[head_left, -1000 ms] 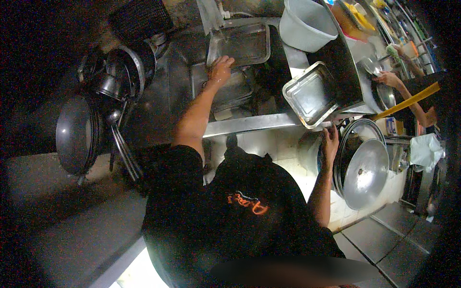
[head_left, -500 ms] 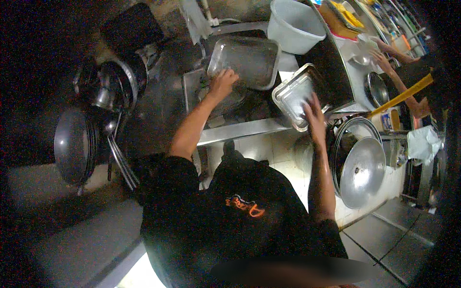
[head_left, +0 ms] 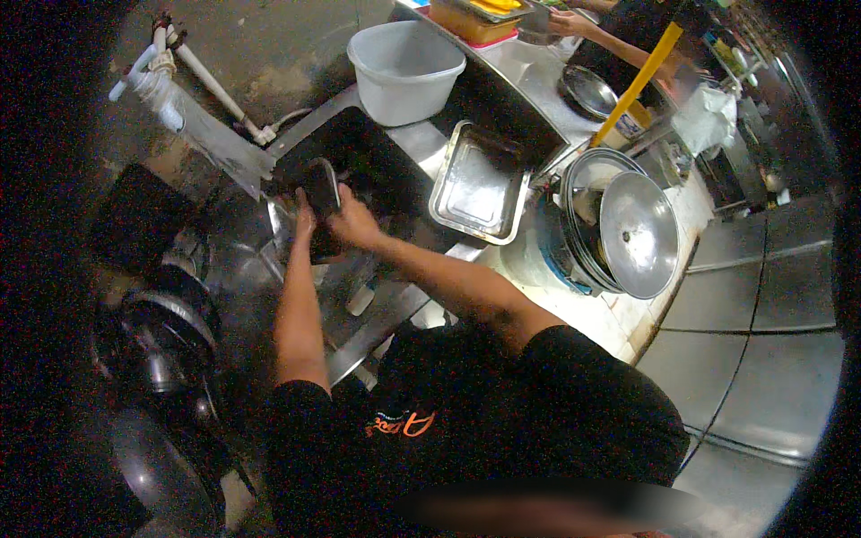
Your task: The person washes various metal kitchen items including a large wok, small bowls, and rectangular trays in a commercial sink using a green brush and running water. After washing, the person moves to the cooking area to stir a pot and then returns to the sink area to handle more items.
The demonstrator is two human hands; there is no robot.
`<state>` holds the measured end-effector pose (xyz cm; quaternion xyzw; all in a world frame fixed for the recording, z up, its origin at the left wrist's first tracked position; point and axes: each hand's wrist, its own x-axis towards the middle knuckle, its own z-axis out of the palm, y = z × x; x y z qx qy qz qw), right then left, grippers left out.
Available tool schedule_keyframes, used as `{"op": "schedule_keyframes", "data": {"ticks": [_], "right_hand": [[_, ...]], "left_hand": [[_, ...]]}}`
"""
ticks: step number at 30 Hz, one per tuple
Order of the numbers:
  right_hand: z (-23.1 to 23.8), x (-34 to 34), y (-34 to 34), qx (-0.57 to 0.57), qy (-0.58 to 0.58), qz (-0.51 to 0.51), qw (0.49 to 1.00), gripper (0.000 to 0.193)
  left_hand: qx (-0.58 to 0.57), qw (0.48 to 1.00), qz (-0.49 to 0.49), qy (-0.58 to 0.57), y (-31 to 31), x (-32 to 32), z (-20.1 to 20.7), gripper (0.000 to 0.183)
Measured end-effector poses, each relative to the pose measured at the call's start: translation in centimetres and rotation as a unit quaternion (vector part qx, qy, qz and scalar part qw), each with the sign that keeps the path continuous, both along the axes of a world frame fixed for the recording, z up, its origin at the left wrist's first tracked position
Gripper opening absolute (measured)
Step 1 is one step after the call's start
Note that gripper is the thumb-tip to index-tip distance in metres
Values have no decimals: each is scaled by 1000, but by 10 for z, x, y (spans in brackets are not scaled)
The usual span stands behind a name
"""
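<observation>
Over the dark sink (head_left: 381,166), both my hands grip a dark rectangular pan (head_left: 320,184) with a pale rim, tipped up on its edge. My left hand (head_left: 306,213) is closed at its left side, fingertips partly hidden. On its right side my right hand (head_left: 356,221) is closed too, thumb pointing up along the pan. A shiny rectangular metal tray (head_left: 482,184) rests tilted at the sink's right end, touched by neither hand. Just below my hands lies a small pale block (head_left: 360,300), too blurred to name.
A grey-white plastic tub (head_left: 408,76) stands behind the sink. Large round metal lids or pans (head_left: 639,235) lean at the right. Dark pots and pans (head_left: 161,359) crowd the left. A co-worker's hand (head_left: 574,24) works at the far counter, near a yellow bar (head_left: 639,82).
My right hand has left the metal tray, which now rests by the sink's right end. Both hands have come together on the tipped-up pan. The view has turned to the right.
</observation>
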<state>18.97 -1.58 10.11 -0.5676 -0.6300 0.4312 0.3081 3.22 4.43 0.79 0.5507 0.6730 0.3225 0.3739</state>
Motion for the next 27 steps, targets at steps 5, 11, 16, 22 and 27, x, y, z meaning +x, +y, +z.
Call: {"op": "schedule_keyframes", "data": {"ticks": [5, 11, 16, 22, 27], "right_hand": [[9, 2, 9, 18, -34, -59, 997, 63], [31, -5, 1, 2, -53, -69, 996, 56], [-10, 53, 16, 191, 70, -18, 979, 56], [60, 48, -6, 196, 161, 9, 967, 51], [34, 157, -21, 260, 137, -135, 946, 54]], "left_hand": [[16, 994, 15, 103, 18, 17, -9, 65], [-42, 957, -89, 272, 13, 29, 10, 69], [108, 895, 127, 413, -20, -5, 17, 66], [-45, 977, 4, 210, -1, -15, -88, 49], [146, 943, -12, -299, 23, -2, -30, 37]]}}
